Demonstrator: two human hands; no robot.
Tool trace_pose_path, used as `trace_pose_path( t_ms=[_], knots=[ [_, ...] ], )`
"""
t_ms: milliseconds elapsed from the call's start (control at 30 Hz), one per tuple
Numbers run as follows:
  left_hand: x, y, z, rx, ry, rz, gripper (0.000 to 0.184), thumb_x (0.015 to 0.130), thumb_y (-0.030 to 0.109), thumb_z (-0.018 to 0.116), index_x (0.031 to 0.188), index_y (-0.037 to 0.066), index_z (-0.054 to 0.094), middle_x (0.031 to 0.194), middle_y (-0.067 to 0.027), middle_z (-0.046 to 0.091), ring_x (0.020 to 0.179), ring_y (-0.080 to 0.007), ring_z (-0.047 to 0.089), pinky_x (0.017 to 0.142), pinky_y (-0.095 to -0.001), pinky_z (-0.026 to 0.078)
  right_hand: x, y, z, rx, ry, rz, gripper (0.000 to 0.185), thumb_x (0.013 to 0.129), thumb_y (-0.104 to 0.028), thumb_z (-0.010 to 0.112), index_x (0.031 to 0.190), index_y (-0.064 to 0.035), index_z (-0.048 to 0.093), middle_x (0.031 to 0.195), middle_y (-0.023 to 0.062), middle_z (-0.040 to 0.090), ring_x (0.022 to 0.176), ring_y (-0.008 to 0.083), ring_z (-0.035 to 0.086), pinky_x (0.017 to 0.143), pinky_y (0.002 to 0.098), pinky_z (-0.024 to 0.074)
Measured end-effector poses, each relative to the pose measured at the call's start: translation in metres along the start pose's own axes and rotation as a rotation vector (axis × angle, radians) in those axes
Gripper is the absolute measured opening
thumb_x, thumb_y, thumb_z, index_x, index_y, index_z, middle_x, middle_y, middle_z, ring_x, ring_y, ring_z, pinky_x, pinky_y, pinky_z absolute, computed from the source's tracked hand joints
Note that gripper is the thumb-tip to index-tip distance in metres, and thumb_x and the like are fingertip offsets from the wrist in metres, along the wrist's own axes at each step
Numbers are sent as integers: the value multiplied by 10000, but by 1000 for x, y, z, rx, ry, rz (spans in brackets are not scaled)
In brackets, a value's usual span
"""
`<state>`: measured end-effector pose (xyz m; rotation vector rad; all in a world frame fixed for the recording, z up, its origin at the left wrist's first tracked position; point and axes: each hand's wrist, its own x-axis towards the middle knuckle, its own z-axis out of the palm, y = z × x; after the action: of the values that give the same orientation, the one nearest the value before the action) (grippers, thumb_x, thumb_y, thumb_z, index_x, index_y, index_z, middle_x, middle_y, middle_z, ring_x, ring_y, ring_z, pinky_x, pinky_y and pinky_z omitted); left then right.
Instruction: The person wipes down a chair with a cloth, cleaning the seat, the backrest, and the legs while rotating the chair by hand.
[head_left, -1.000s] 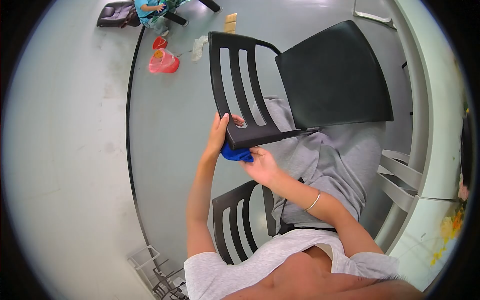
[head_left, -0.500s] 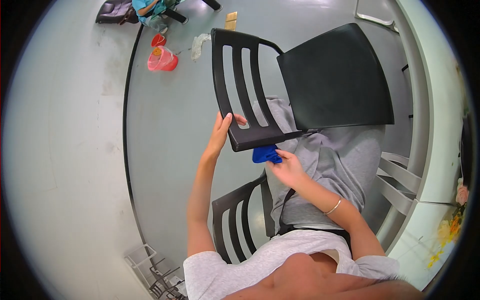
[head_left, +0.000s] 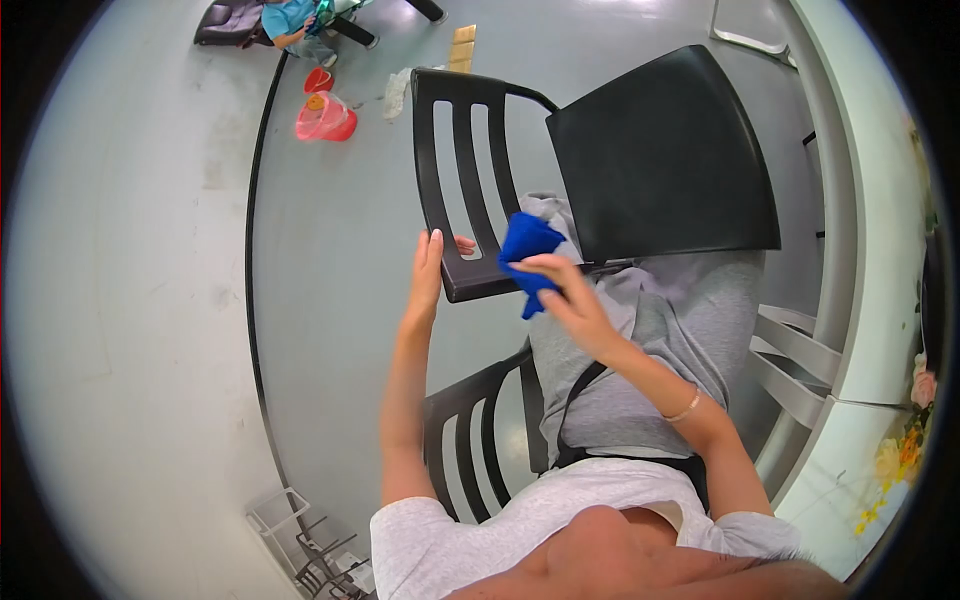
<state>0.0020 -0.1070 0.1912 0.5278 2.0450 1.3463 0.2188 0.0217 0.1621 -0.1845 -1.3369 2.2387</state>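
Note:
A black chair with a slatted backrest stands in front of me, tilted in the view. My left hand grips the outer edge of its backrest, some fingers passing through a slot. Bunched in my right hand is a blue cloth, which lies over the near end of the backrest, by the lower side rail. The fingertips of my right hand press onto the cloth. Part of the backrest corner is hidden behind the cloth.
A second black chair is beneath me. Pink bucket and red basin stand on the floor at the far left, near a seated person. Grey metal frames and a white counter with flowers border the right.
My right hand has brought the blue cloth from below the backrest's corner up onto its front. The chair's backrest has shifted slightly left, with my left hand still on it.

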Motion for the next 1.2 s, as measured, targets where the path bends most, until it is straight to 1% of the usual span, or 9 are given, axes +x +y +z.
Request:
trace_pose_path(
  t_ms=[167,400,500,567,600,667,767,1100,1200],
  knots=[
    [-3,-44,-12,-71,157,-77,423,1086,407,358,1132,19,521,1113,-85,627,1057,-150,607,917,-338,473,12,19,21,-612,-163,-113,513,926,64,497,1423,-49,438,1391,104,544,1304,323,496,1098,422,394],
    [-87,7,-5,46,0,-79,582,1051,464,439,1399,-2,453,1294,-123,584,1180,-219,607,1083,-395,387,20,23,18,-636,-191,-62,470,932,27,521,1392,-48,466,1399,121,561,1261,343,541,1057,432,434],
    [-105,24,-10,149,-141,-44,616,1030,383,522,1478,-12,368,1377,-125,547,1211,-211,593,1085,-428,386,28,19,17,-671,-217,-37,459,937,14,527,1388,-39,462,1381,114,582,1238,339,559,1038,424,450],
    [-116,41,-7,399,-55,20,606,995,231,593,1500,3,347,1394,-167,530,1183,-254,593,1021,-418,436,30,18,16,-687,-237,-23,458,937,12,527,1387,-36,459,1379,110,586,1231,337,565,1030,419,456],
    [-124,48,-5,397,-43,17,606,995,231,593,1500,3,347,1394,-167,530,1183,-254,593,1021,-418,436,31,18,15,-703,-244,-10,457,937,11,526,1387,-33,456,1377,106,590,1223,335,570,1023,413,461],
    [-141,62,0,965,-15,158,720,958,269,626,1521,-32,294,1504,-185,456,1172,-313,603,1041,-418,417,32,20,16,-687,-247,-22,455,942,-9,530,1390,-47,461,1352,116,597,1209,336,574,1019,421,464],
    [-153,80,20,1195,-56,237,738,943,238,640,1525,-38,279,1555,-207,378,1167,-368,583,1010,-418,436,31,23,13,-668,-251,-32,461,943,-25,536,1396,-58,462,1330,125,603,1198,338,576,1015,428,468],
    [-143,66,48,1075,22,173,751,916,207,664,1527,-20,292,1609,-302,159,1156,-421,569,924,-425,482,32,19,10,-657,-220,-42,490,909,2,568,1389,-56,488,1347,108,599,1189,326,590,1002,419,480],
    [-140,70,53,1072,-69,-45,740,902,197,678,1526,13,324,1605,-314,150,1103,-399,608,904,-427,493,34,17,7,-680,-242,-29,507,902,7,573,1397,-65,488,1348,101,600,1190,323,590,1004,421,479]
  ],
)
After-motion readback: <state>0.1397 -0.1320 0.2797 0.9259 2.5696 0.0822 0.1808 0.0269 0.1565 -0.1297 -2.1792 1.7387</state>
